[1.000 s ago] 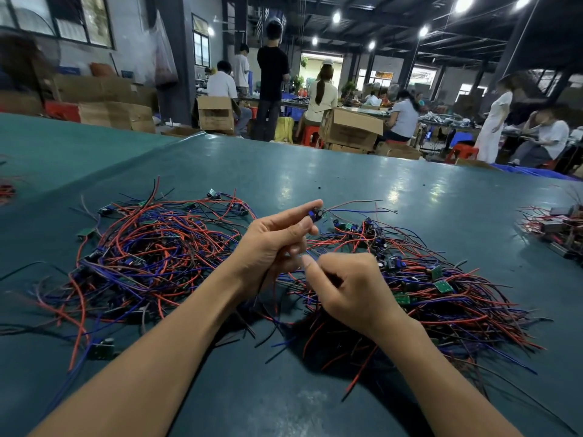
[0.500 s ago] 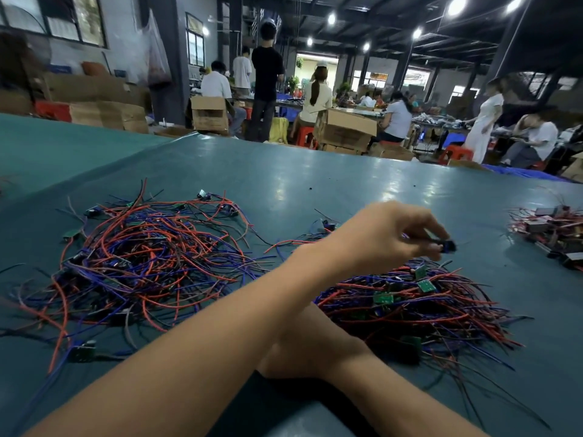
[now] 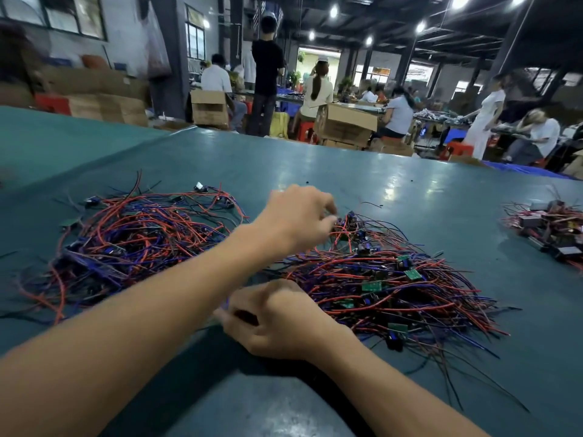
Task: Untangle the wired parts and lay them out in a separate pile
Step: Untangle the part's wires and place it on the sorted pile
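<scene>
Two heaps of red, blue and black wired parts lie on the teal table (image 3: 315,171): a tangled pile (image 3: 135,241) on the left and a laid-out pile (image 3: 394,288) with small green boards on the right. My left hand (image 3: 296,219) reaches across to the far left end of the right pile. Its curled fingertips are right by a small dark part (image 3: 347,222), and blur hides whether they hold it. My right hand (image 3: 277,320) rests on the table at the near left edge of the right pile, fingers curled round thin wires.
A third heap of wired parts with dark blocks (image 3: 549,228) lies at the right table edge. Behind the far table edge, cardboard boxes (image 3: 347,124) stand and several people work at other benches.
One second ago both hands held one wired part between the piles. My left hand then carried it right over the right pile and has now drawn back left to that pile's far end. My right hand sank to the table.
</scene>
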Demonstrator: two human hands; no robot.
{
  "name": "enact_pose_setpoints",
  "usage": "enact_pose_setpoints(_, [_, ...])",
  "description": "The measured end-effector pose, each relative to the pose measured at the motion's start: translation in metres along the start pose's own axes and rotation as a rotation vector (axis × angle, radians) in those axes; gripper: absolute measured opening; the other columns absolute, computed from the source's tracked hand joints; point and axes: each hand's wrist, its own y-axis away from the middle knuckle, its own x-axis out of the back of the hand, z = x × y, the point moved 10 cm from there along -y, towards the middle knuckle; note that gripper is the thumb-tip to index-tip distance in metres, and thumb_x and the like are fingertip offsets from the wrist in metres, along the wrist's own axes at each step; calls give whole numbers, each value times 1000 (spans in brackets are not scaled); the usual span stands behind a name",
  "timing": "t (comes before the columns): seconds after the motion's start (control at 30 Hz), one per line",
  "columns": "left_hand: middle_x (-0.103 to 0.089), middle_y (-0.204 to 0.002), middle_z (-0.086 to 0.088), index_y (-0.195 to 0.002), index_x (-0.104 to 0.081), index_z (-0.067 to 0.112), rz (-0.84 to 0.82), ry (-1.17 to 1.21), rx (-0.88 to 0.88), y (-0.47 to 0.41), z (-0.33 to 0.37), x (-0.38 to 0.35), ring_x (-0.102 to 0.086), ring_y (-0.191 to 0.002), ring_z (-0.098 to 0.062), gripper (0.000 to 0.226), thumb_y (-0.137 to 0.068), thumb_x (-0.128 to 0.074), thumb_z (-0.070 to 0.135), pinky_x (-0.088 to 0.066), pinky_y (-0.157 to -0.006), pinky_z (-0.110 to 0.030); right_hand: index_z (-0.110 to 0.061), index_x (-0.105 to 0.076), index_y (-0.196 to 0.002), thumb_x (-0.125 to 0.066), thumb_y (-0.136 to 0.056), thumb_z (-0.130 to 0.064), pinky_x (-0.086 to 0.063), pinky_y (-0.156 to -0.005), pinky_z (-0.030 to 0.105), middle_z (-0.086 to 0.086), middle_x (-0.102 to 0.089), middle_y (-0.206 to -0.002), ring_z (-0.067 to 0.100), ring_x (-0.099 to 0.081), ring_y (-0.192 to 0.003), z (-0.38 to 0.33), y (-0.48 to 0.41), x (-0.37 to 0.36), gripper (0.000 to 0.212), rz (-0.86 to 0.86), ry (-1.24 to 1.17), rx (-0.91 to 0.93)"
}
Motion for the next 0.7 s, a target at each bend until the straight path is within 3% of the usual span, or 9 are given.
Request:
enact_pose_setpoints(0.17, [-71,-120,-6,-119,-73,24,-220,-204,257,-1,-129,24,-64,-114,-29,36,-88,-58,12,-51,-100,-42,-12,-61,-69,-58,-100,-35,-44,-55,38,6,-59,-61,32,-53,-59,-8,-5,7,38,20,-44,16])
enact_pose_setpoints(0.3, [-74,-115,-7,-118,-74,19,-517,-434,318,27,-198,8,-67,-106,-28,33,-86,-64,14,-55,-91,-36,-10,-54,-63,-62,-99,-31,-35,-51,37,-1,-42,-55,24,-36,-52,-3,-6,13,43,77,-92,-8])
enact_pose_setpoints(0.47, [-77,-92,2,-92,-82,26,-347,-380,237,27,-202,19,-72,-88,-22,13,-80,-83,23,-56,-80,-32,-10,-49,-60,-62,-99,-30,-34,-50,38,1,-40,-53,25,-35,-51,-3,-5,11,46,78,-107,-1])
enact_pose_setpoints(0.57, [-77,-88,5,-89,-82,27,-280,-366,138,18,-188,28,-72,-85,-20,13,-77,-86,28,-51,-73,-26,-10,-46,-60,-61,-99,-31,-33,-49,37,1,-39,-53,24,-35,-50,-1,-5,11,47,84,-110,-4])
enact_pose_setpoints(0.7, [-77,-86,7,-91,-81,28,-208,-288,11,10,-159,48,-72,-86,-20,11,-80,-83,28,-53,-78,-29,-8,-47,-61,-61,-100,-29,-34,-51,38,3,-40,-53,25,-35,-50,1,-5,11,47,98,-183,-2])
